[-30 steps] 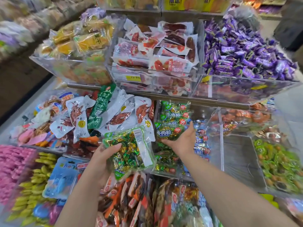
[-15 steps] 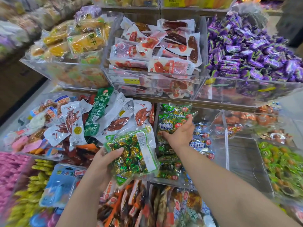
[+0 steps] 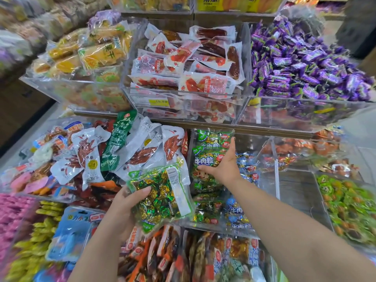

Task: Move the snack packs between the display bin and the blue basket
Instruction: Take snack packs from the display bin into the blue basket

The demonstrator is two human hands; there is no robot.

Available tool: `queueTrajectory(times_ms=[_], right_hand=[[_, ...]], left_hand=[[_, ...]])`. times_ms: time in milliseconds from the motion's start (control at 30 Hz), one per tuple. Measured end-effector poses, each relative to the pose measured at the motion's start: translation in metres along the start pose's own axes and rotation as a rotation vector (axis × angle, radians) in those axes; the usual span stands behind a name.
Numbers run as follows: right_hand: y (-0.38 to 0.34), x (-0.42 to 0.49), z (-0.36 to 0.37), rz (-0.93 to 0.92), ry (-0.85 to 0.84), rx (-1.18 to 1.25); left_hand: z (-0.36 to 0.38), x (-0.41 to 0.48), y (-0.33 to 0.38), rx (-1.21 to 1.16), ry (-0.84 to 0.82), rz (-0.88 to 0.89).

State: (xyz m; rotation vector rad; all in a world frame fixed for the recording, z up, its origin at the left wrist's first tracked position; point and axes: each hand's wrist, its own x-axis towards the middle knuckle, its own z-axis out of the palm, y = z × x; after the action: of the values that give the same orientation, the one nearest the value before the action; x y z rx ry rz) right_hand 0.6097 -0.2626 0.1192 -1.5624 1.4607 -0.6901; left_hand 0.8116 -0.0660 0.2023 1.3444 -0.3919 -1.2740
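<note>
Shop shelving, tiers of clear acrylic bins. Display bin (image 3: pixel 213 231) holds green beef-snack packs (image 3: pixel 209 151); right hand (image 3: pixel 223 167) inside it, fingers straight and together, thumb spread, pressing stack back, likely making room. Left hand (image 3: pixel 126 208) just left of bin, thumb and fingers pinching green-gold pack (image 3: pixel 160 198), held ready to slot in. Blue basket unseen

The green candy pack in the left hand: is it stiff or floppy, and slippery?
Probably floppy: the green candy pack is a thin clear bag of loose wrapped sweets, and it overhangs the left hand. Its glossy film likely slips easily.
</note>
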Motion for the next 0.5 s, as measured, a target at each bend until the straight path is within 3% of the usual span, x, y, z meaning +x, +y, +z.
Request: queueTrajectory(times_ms=[267, 500], right_hand=[[0.012, -0.004, -0.016, -0.037, -0.217, -0.010], [0.001, 0.001, -0.010, -0.121, -0.117, -0.094]], left_hand=[[-0.002, -0.002, 0.000, 0.006, -0.014, 0.017], [0.002, 0.002, 0.002, 0.015, 0.029, 0.000]])
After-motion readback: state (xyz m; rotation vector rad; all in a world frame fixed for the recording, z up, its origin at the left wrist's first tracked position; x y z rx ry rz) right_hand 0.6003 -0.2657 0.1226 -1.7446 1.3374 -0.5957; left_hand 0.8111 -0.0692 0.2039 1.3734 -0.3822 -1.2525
